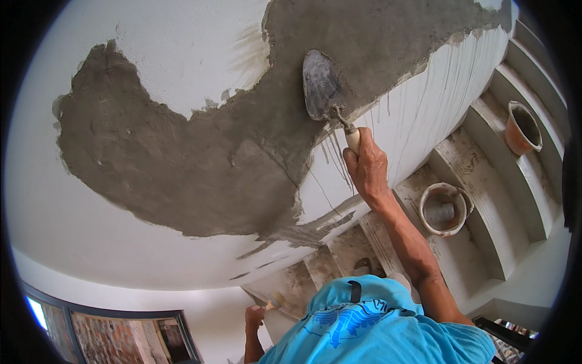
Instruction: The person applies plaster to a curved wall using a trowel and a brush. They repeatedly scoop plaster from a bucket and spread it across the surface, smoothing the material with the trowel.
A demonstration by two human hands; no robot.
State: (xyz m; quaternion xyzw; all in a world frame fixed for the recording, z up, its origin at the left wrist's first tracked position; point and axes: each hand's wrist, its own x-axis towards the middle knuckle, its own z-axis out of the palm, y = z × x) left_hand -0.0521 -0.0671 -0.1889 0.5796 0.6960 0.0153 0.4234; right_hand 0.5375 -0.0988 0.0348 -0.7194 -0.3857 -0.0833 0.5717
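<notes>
My right hand [367, 164] is closed round the pale handle of a pointed trowel [326, 85]. The trowel's grey blade lies against or just in front of a broad patch of wet grey mortar [200, 164] on the white wall; whether it touches cannot be told. Low at the left, beside my blue shirt, my left hand [254, 316] grips a brush [277, 300] with pale bristles. Grey drips run down the white wall below the patch.
Concrete stairs [479, 182] climb along the wall to the right. A bucket [445, 209] holding water and a greyish container stands on one step, an orange-brown bucket [522, 128] higher up. A dark-framed window [121, 337] is at lower left.
</notes>
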